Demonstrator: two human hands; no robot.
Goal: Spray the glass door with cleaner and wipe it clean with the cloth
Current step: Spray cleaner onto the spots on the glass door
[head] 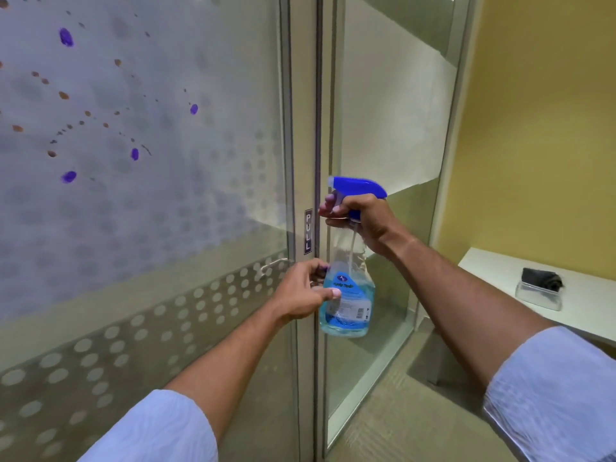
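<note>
The frosted glass door (140,195) fills the left side and carries purple and brown paint spots. A clear spray bottle (346,308) of blue cleaner with a blue trigger head hangs upright in front of the door's edge. My right hand (363,218) grips its neck just below the trigger. My left hand (300,295) holds the bottle's lower body, thumb on the label. A dark cloth (541,278) lies in a clear tray on the white table at the right.
The metal door frame bears a "PULL" plate (308,231), and a metal handle (273,265) shows just behind my left hand. A fixed glass panel (383,128) stands right of the door. The white table (493,265) sits against a yellow wall.
</note>
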